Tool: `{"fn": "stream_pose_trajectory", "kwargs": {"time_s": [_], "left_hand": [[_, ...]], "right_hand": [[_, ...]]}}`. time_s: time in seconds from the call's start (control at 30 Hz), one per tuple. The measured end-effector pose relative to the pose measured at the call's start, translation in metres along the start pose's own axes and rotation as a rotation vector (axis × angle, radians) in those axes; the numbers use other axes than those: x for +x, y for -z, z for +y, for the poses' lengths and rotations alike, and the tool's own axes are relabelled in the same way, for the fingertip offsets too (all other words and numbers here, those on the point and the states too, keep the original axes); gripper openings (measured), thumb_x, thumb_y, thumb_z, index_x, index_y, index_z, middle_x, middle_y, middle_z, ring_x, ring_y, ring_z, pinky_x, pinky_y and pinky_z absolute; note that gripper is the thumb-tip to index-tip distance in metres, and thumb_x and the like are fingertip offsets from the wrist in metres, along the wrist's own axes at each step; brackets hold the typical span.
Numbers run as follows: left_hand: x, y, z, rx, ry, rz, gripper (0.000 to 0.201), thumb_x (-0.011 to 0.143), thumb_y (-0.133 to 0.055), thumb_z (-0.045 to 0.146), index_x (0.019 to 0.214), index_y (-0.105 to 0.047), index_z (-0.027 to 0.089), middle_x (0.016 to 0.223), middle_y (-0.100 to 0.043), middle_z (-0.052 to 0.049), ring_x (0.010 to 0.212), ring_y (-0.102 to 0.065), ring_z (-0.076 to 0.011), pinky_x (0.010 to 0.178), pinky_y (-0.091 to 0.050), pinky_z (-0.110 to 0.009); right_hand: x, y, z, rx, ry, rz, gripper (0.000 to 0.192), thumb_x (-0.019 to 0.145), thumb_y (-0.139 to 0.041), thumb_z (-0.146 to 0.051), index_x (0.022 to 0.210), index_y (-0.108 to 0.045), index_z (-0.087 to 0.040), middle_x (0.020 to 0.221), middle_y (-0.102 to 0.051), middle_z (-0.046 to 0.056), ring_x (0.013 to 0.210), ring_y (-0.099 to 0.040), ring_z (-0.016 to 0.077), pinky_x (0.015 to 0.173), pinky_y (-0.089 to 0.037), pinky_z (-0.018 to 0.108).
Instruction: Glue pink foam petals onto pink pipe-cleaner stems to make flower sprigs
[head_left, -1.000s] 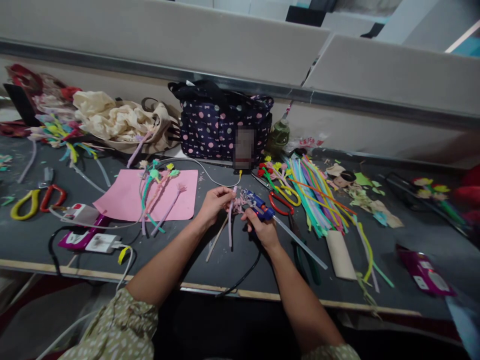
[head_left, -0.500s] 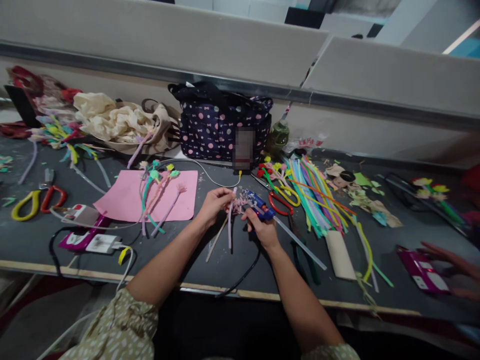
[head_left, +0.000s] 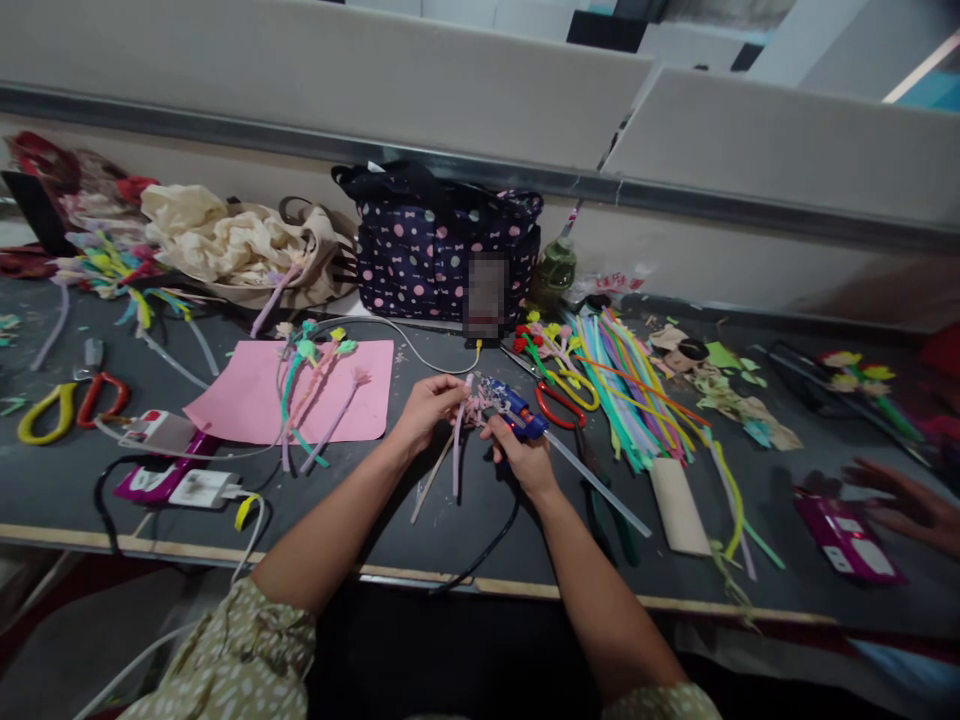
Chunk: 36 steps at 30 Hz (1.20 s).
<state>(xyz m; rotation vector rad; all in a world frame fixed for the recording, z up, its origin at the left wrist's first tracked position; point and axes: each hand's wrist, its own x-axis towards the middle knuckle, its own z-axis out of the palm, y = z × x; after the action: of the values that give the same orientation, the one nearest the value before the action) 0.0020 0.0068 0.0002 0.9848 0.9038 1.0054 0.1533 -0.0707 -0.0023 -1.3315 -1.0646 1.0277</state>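
Observation:
My left hand (head_left: 426, 406) pinches the top of a pale pink pipe-cleaner flower (head_left: 459, 440) whose stem hangs down toward the dark table. My right hand (head_left: 525, 462) grips a blue glue gun (head_left: 517, 408), its nozzle pointing left at the flower head. A clear glue stick (head_left: 600, 486) juts from the back of the gun toward the lower right. The gun's black cord (head_left: 487, 548) trails to the table's front edge.
A pink sheet (head_left: 247, 395) with finished flowers (head_left: 315, 385) lies left. Coloured pipe cleaners (head_left: 630, 395) and red-yellow scissors (head_left: 562, 398) lie right, a spotted bag (head_left: 442, 250) behind. Another person's hand (head_left: 907, 505) reaches by a purple packet (head_left: 844, 535). Scissors (head_left: 64, 400) and chargers (head_left: 176, 470) sit far left.
My hands stay almost still on the flower and glue gun. Another person's hand has come in from the right edge, near the purple packet.

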Motion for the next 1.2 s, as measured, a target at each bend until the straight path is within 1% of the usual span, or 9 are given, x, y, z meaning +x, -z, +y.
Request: {"fn": "stream_pose_trajectory", "kwargs": {"time_s": [0.2, 0.43, 0.6, 0.67, 0.77, 0.9, 0.97, 1.03, 1.2], "left_hand": [[0.000, 0.000, 0.001, -0.005, 0.010, -0.005, 0.031, 0.062, -0.082, 0.037, 0.074, -0.066, 0.013, 0.059, -0.059, 0.001, 0.044, -0.047, -0.0067, 0.043, -0.039, -0.020], [0.001, 0.000, 0.001, -0.003, 0.019, -0.001, 0.033, 0.061, -0.083, 0.038, 0.075, -0.066, 0.013, 0.059, -0.060, 0.001, 0.044, -0.048, -0.0069, 0.043, -0.039, -0.020], [0.003, 0.002, -0.003, 0.003, 0.005, -0.019, 0.032, 0.062, -0.082, 0.037, 0.076, -0.067, 0.013, 0.061, -0.061, 0.000, 0.045, -0.049, -0.0071, 0.044, -0.040, -0.020], [0.005, 0.004, -0.006, 0.014, -0.009, -0.020, 0.031, 0.062, -0.081, 0.036, 0.076, -0.068, 0.012, 0.061, -0.060, 0.000, 0.045, -0.048, -0.0067, 0.043, -0.039, -0.019], [0.011, 0.005, -0.009, 0.018, -0.014, 0.014, 0.031, 0.060, -0.082, 0.034, 0.076, -0.068, 0.011, 0.061, -0.061, -0.001, 0.046, -0.049, -0.0071, 0.043, -0.039, -0.019], [0.014, 0.007, -0.005, 0.024, -0.026, 0.077, 0.032, 0.055, -0.082, 0.032, 0.071, -0.065, 0.011, 0.056, -0.058, 0.000, 0.043, -0.047, -0.0068, 0.041, -0.037, -0.019], [0.008, 0.010, 0.000, 0.036, -0.045, 0.101, 0.032, 0.054, -0.082, 0.033, 0.069, -0.064, 0.011, 0.053, -0.056, 0.001, 0.041, -0.044, -0.0065, 0.039, -0.035, -0.019], [-0.003, 0.013, 0.004, 0.030, -0.063, 0.101, 0.031, 0.053, -0.081, 0.033, 0.068, -0.064, 0.012, 0.056, -0.058, 0.000, 0.041, -0.045, -0.0061, 0.039, -0.035, -0.018], [-0.048, 0.023, 0.005, 0.030, -0.081, 0.097, 0.029, 0.054, -0.080, 0.033, 0.070, -0.066, 0.013, 0.060, -0.061, -0.001, 0.044, -0.048, -0.0068, 0.041, -0.039, -0.019]], "right_hand": [[0.000, 0.001, -0.001, -0.021, 0.005, 0.000, 0.034, 0.077, -0.067, -0.051, 0.065, -0.069, -0.020, 0.055, -0.064, 0.000, 0.038, -0.049, 0.0082, 0.042, -0.043, 0.022], [0.000, 0.002, 0.003, -0.035, 0.001, -0.017, 0.038, 0.076, -0.067, -0.056, 0.068, -0.069, -0.018, 0.062, -0.069, 0.002, 0.039, -0.050, 0.0085, 0.042, -0.043, 0.022], [0.003, 0.001, 0.007, -0.042, 0.016, -0.016, 0.038, 0.077, -0.067, -0.055, 0.067, -0.069, -0.019, 0.059, -0.067, 0.001, 0.039, -0.050, 0.0082, 0.044, -0.044, 0.022], [0.005, 0.000, 0.008, -0.020, 0.034, -0.007, 0.036, 0.076, -0.068, -0.054, 0.067, -0.069, -0.019, 0.064, -0.070, 0.001, 0.039, -0.050, 0.0072, 0.044, -0.043, 0.021], [0.008, -0.003, 0.006, 0.027, 0.049, 0.005, 0.034, 0.076, -0.067, -0.053, 0.069, -0.068, -0.019, 0.063, -0.068, 0.000, 0.037, -0.048, 0.0066, 0.040, -0.039, 0.020], [0.002, -0.006, -0.009, 0.036, 0.135, 0.036, 0.033, 0.078, -0.065, -0.051, 0.067, -0.066, -0.020, 0.064, -0.068, -0.001, 0.037, -0.047, 0.0058, 0.040, -0.038, 0.020], [-0.005, -0.007, -0.020, 0.026, 0.162, 0.069, 0.034, 0.079, -0.064, -0.050, 0.065, -0.065, -0.019, 0.064, -0.068, 0.000, 0.038, -0.047, 0.0060, 0.041, -0.038, 0.020], [-0.015, -0.009, -0.029, 0.020, 0.179, 0.101, 0.035, 0.078, -0.063, -0.051, 0.062, -0.064, -0.020, 0.061, -0.067, 0.000, 0.038, -0.048, 0.0064, 0.042, -0.037, 0.020], [-0.054, -0.021, -0.040, 0.017, 0.183, 0.143, 0.037, 0.077, -0.062, -0.054, 0.062, -0.063, -0.021, 0.062, -0.066, 0.000, 0.039, -0.047, 0.0070, 0.041, -0.034, 0.021]]}}
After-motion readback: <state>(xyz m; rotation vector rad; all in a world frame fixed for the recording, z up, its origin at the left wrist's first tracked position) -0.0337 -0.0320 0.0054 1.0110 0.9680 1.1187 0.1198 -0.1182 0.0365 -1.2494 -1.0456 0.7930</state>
